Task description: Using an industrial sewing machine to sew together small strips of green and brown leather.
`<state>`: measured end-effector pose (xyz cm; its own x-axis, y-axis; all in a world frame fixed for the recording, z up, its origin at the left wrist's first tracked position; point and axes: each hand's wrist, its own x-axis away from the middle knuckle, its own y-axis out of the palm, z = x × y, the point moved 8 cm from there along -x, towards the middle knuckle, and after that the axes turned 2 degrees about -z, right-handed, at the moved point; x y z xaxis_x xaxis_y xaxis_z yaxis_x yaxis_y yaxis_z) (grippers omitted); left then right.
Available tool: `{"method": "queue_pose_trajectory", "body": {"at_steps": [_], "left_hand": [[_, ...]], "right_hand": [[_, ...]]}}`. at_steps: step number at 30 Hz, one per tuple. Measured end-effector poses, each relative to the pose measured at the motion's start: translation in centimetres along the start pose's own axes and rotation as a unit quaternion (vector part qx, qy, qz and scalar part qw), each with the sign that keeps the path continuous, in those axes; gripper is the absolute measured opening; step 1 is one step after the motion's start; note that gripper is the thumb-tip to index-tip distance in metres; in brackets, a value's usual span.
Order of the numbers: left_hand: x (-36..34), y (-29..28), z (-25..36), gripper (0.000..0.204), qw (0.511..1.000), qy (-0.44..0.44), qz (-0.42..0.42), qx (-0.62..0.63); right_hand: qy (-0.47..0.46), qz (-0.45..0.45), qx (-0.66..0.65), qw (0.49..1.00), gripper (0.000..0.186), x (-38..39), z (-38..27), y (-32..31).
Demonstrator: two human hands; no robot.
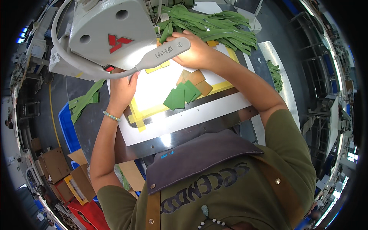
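My right hand (193, 51) is by the sewing machine head (115, 34), its fingers bent closed at the end of a green strip (166, 33); the lamp partly covers them. My left hand (123, 91) rests on the white work surface (147, 90) below the machine. Its thumb shows, while its other fingers are hidden behind the machine and lamp neck. Between my hands lie green square pieces (175, 99) and tan square pieces (196, 78), overlapping each other. Small yellow pieces (157, 68) are partly hidden under the lamp head (165, 51).
A heap of green strips (222, 28) covers the table's far side. More strips (86, 100) hang over its left edge. Yellow tape (157, 115) borders the work surface. Cardboard boxes (53, 165) and a blue bin (68, 128) stand at the lower left.
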<state>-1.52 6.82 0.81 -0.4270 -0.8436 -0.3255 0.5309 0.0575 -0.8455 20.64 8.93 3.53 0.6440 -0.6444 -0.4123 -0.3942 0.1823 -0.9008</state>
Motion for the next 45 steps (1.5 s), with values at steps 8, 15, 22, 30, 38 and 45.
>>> {"method": "queue_pose_trajectory", "body": {"at_steps": [8,15,22,30,38,45], "left_hand": [[-0.7,-0.3,0.8,0.028,1.0,0.02,0.01,0.015],[0.4,-0.5,3.6,0.034,0.992,0.007,-0.041,0.119],[4.0,-2.1,7.4,0.033,0.981,0.122,0.016,0.147],[5.9,-7.5,-7.1,0.051,0.903,-0.193,0.21,0.321],[15.3,-13.5,-28.4,0.035,0.871,-0.291,0.321,0.233],[21.5,-19.4,-30.5,0.047,0.789,-0.388,0.446,-0.166]], "right_hand": [[0.023,-0.013,-0.014,1.0,0.009,0.0,-0.8,-1.2],[0.051,-0.204,-0.204,0.956,0.02,1.5,-6.2,-3.3],[-0.139,-0.196,-0.51,0.826,0.021,3.2,-17.4,-5.3],[-0.017,-0.211,-0.164,0.964,0.023,3.0,-9.3,-4.2],[0.047,-0.21,-0.145,0.966,0.027,6.3,-5.4,-4.1],[-0.047,-0.189,-0.208,0.958,0.033,6.3,-8.6,-1.0]]}}
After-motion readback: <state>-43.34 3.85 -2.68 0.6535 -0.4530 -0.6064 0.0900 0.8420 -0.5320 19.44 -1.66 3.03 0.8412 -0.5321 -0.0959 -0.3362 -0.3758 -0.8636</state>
